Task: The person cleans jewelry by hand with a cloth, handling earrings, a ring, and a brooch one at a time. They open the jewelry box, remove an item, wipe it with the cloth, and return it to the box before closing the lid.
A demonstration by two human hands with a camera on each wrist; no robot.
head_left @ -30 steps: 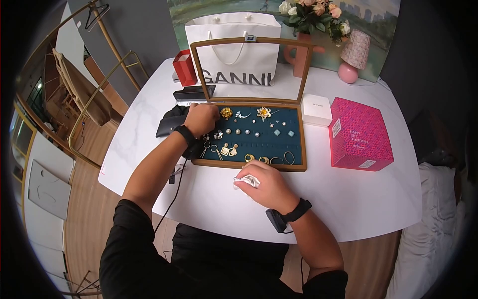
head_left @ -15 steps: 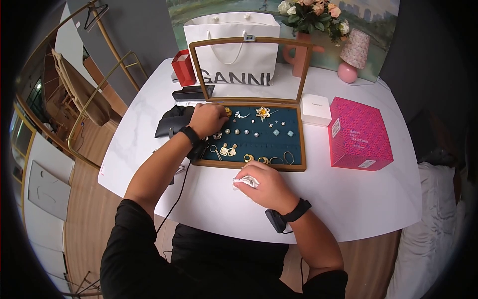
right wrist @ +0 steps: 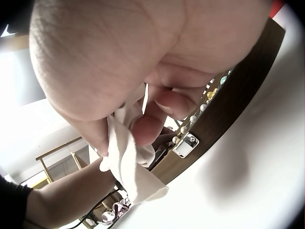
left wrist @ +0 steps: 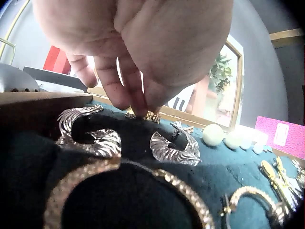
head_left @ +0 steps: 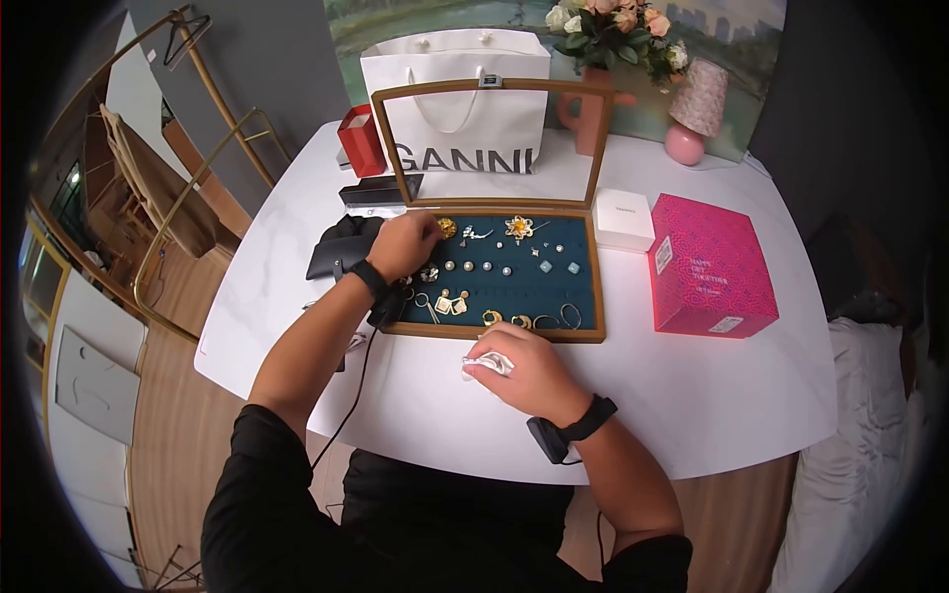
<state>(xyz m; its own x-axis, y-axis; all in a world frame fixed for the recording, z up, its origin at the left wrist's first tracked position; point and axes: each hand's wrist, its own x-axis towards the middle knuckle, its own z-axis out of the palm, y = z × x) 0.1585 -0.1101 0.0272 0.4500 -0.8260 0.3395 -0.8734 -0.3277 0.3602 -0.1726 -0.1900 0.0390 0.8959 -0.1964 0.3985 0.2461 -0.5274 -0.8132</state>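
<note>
At the back left corner of a wooden jewellery box (head_left: 595, 287) with dark teal lining, my left hand (head_left: 403, 247) pinches at a gold brooch (head_left: 448, 227). In the left wrist view the thumb and fingertips come together right on the gold brooch (left wrist: 151, 116). Two silver feather-like earrings (left wrist: 176, 149) lie below the palm, with sparkling gold hoops (left wrist: 190, 193) nearer the camera. Just in front of the box, my right hand (head_left: 529, 371) grips a crumpled white cloth (right wrist: 126, 162), whose end hangs below the fingers.
The glazed lid (head_left: 598, 148) stands raised before a white paper bag (head_left: 474, 119). Pearl studs (head_left: 469, 266) and a gold flower brooch (head_left: 519, 228) sit in the box. A black pouch (head_left: 331, 257) lies left; a white box (head_left: 623, 219) and pink box (head_left: 712, 267) stand right.
My left hand has moved right to the gold brooch, covered part of it, then drawn slightly back to its left edge. My right hand stays in place with the white cloth.
</note>
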